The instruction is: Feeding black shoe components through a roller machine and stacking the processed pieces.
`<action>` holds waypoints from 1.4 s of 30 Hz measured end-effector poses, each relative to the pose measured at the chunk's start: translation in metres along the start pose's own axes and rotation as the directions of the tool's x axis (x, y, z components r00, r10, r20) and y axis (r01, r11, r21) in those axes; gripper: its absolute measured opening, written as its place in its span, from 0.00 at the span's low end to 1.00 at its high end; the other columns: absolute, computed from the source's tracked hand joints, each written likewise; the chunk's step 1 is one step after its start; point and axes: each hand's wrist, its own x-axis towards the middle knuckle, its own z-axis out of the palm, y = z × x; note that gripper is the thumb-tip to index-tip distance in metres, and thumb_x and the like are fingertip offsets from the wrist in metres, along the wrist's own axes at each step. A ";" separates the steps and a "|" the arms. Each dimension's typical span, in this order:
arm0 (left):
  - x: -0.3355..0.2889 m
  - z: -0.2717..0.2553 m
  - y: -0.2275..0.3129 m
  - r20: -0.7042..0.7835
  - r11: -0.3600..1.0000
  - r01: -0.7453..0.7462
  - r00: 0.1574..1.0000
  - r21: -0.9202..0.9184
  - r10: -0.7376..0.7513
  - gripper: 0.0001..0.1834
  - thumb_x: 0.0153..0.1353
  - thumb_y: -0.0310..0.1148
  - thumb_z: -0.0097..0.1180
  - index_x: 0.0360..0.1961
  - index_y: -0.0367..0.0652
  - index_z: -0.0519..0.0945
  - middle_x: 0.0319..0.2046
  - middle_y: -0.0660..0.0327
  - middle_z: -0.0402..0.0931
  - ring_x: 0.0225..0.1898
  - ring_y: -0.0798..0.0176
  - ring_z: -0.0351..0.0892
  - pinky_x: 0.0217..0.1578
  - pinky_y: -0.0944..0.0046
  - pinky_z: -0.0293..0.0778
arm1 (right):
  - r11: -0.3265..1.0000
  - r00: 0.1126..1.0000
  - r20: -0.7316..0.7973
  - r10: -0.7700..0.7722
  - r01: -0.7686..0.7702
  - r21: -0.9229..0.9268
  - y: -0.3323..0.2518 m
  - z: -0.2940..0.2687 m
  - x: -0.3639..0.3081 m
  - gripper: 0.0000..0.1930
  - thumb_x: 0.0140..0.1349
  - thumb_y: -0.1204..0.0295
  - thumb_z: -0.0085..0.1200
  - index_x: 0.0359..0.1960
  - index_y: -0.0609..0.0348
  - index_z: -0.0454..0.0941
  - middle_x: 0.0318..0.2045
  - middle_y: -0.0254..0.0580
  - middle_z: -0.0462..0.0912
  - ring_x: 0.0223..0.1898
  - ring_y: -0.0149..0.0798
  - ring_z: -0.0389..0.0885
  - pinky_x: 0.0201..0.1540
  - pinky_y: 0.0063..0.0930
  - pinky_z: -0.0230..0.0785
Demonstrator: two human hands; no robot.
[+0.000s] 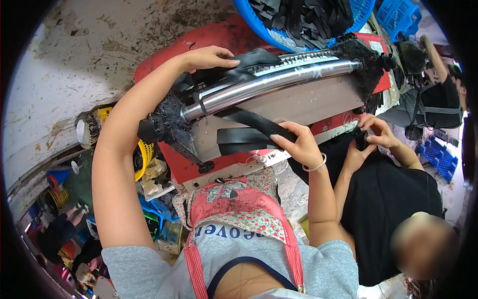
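Observation:
A red machine (179, 164) with a shiny metal roller (279, 84) over a flat grey plate (313, 99) stands before me. My left hand (211, 57) reaches over its left end, fingers and thumb closed at the edge of a black strip (259, 59) behind the roller. My right hand (298, 144) is in front of the roller, pinching flat black strips (244, 139) between thumb and fingers. One of these strips slants up towards the roller; others stick out leftward over the plate's front edge. A thin black band loops round the roller's left part.
A blue basket (259, 25) full of black pieces stands behind the machine. At my right a person in black (393, 199) sits close, both hands (368, 139) on a small dark thing. A yellow basket (144, 159) is below the machine's left end. A stained wall (64, 65) rises at left.

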 end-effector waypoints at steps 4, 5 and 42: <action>-0.003 -0.006 -0.003 0.083 0.999 -0.046 0.996 0.016 0.045 0.33 0.55 0.58 0.50 0.50 0.39 0.73 0.46 0.55 0.73 0.51 0.62 0.67 0.51 0.66 0.61 | 0.993 0.997 0.005 0.081 -0.080 -0.081 -0.002 -0.001 0.007 0.10 0.55 0.71 0.57 0.28 0.68 0.77 0.18 0.38 0.74 0.22 0.23 0.67 0.24 0.21 0.61; -0.003 -0.006 -0.004 0.063 1.000 0.006 0.998 -0.010 -0.006 0.31 0.57 0.56 0.50 0.48 0.39 0.74 0.43 0.60 0.73 0.48 0.66 0.67 0.50 0.67 0.61 | 0.991 0.992 -0.039 0.117 -0.119 -0.060 0.000 0.001 0.008 0.09 0.54 0.71 0.57 0.28 0.69 0.77 0.19 0.38 0.75 0.22 0.23 0.67 0.24 0.21 0.61; -0.006 -0.009 -0.001 0.031 0.996 0.084 0.996 0.035 -0.085 0.43 0.47 0.68 0.50 0.51 0.39 0.74 0.51 0.48 0.69 0.56 0.51 0.64 0.57 0.56 0.56 | 0.973 0.959 -0.175 0.222 -0.207 0.104 0.002 0.009 0.004 0.13 0.55 0.66 0.58 0.22 0.65 0.75 0.11 0.31 0.69 0.17 0.19 0.64 0.19 0.18 0.57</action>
